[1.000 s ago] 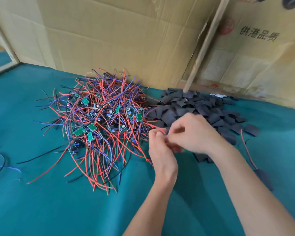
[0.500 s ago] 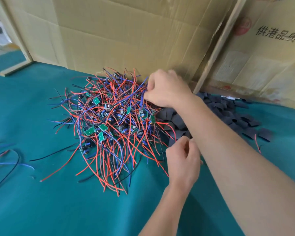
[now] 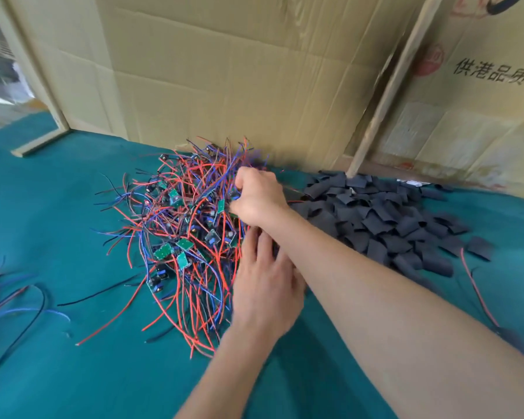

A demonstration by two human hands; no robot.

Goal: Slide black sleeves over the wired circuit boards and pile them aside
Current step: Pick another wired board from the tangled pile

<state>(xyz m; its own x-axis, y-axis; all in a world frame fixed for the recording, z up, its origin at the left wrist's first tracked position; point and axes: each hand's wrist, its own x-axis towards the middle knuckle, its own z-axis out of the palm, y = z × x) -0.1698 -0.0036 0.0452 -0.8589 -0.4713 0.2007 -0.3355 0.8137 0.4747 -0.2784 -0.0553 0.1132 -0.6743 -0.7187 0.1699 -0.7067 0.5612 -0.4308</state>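
Head view: right hand [image 3: 259, 198] reaches across, fingers curled into the tangled pile of wired circuit boards [image 3: 183, 234], grasping wires there. Left hand [image 3: 265, 284] blurred beneath the right forearm; grip unclear. Black sleeves [image 3: 384, 219] heaped just right of the pile on teal cloth [image 3: 58, 373].

My right hand [image 3: 259, 198], on the far rim half a second ago, now digs into the wired circuit boards [image 3: 188, 225]; my left hand [image 3: 265, 285] has slid forward, fingers loosened.
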